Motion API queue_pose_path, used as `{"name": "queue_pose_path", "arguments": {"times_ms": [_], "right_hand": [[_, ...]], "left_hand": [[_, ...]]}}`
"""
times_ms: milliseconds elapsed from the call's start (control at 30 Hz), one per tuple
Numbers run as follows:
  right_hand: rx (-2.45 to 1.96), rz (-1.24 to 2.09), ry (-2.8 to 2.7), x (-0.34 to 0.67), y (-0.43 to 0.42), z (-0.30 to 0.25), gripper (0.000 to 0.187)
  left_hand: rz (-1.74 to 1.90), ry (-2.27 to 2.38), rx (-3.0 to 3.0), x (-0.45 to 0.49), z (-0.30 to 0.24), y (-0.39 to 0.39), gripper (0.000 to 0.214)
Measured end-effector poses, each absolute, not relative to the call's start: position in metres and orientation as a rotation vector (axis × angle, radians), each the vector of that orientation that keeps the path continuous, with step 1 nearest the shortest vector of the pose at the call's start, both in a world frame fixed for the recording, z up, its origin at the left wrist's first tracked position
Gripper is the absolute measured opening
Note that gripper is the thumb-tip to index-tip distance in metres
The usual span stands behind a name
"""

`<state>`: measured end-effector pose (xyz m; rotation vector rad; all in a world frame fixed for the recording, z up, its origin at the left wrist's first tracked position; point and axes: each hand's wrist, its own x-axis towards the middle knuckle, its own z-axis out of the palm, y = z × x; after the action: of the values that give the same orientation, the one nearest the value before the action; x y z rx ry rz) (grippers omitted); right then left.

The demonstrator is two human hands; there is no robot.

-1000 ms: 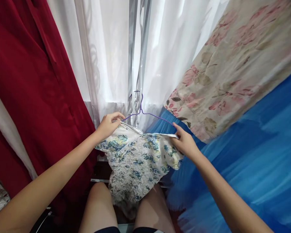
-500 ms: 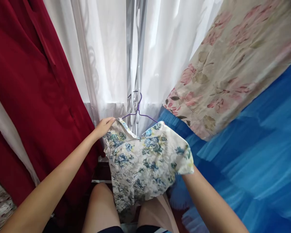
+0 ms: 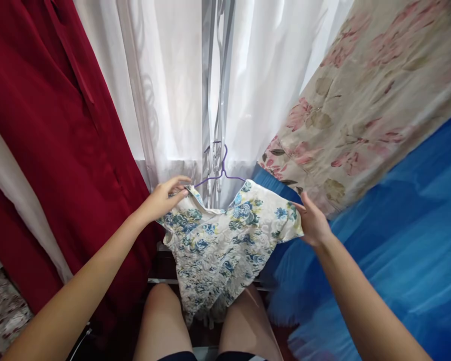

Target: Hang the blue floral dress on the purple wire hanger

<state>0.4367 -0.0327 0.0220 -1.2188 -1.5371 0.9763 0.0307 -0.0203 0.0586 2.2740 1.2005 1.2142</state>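
Note:
A white floral blouse (image 3: 225,245) with blue and green flowers is on a purple hanger (image 3: 223,170) in front of me. The hanger's hook is near some hanging grey straps; whether it is hooked on them I cannot tell. My left hand (image 3: 167,198) is closed on the blouse's left shoulder beside the neckline, thumb in front. Out at the right side, my right hand (image 3: 315,220) pinches the edge of the short sleeve, holding it stretched outward. The blouse's lower part hangs down over my knees.
White curtains (image 3: 169,90) with grey straps (image 3: 218,65) hang behind. A red garment (image 3: 71,165) hangs at left. On the right are a beige cloth with pink flowers (image 3: 346,130) and blue tulle (image 3: 394,250). Beneath the blouse are my legs (image 3: 165,321).
My right hand has come out from behind the blouse's sleeve and now grips its outer edge. The right sleeve is pulled outward. My left hand's fingers have shifted on the shoulder.

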Motion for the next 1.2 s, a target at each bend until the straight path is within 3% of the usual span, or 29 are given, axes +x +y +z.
{"name": "queue_pose_path", "arguments": {"times_ms": [67,200,333,500,700,900,967,1033,1133,1200], "right_hand": [[-1.207,1.087,-1.501,0.441,-0.038,0.026,0.059],[-1.164,1.096,-1.540,0.432,-0.050,0.034,0.042],[-1.100,1.048,-1.517,0.419,-0.058,0.033,0.039],[-1.062,0.964,-1.390,0.412,-0.061,0.032,0.034],[-1.085,0.930,-1.233,0.397,-0.073,0.038,0.033],[-1.240,0.480,-1.269,0.364,-0.161,-0.008,0.039],[-1.172,0.551,-1.478,0.353,-0.191,-0.024,0.036],[-0.906,0.721,-1.738,0.346,-0.210,-0.030,0.036],[-0.530,0.935,-1.889,0.342,-0.215,-0.031,0.051],[-0.524,1.022,-1.809,0.344,-0.212,-0.033,0.058]], "left_hand": [[1.186,1.143,2.362,0.040,0.067,-0.014,0.029],[1.355,1.102,2.258,0.058,0.079,0.015,0.034],[1.490,1.296,2.169,0.085,0.089,0.008,0.026],[1.422,1.223,2.427,0.106,0.098,-0.031,0.052],[1.476,1.429,2.637,0.081,0.101,-0.024,0.037],[1.280,1.338,2.818,0.071,0.079,-0.029,0.030],[1.340,1.350,2.727,0.074,0.057,-0.031,0.026],[1.471,1.356,2.523,0.080,0.035,-0.033,0.036],[1.603,1.284,2.059,0.092,0.015,-0.040,0.046],[1.521,1.215,1.891,0.101,0.015,-0.047,0.045]]}}
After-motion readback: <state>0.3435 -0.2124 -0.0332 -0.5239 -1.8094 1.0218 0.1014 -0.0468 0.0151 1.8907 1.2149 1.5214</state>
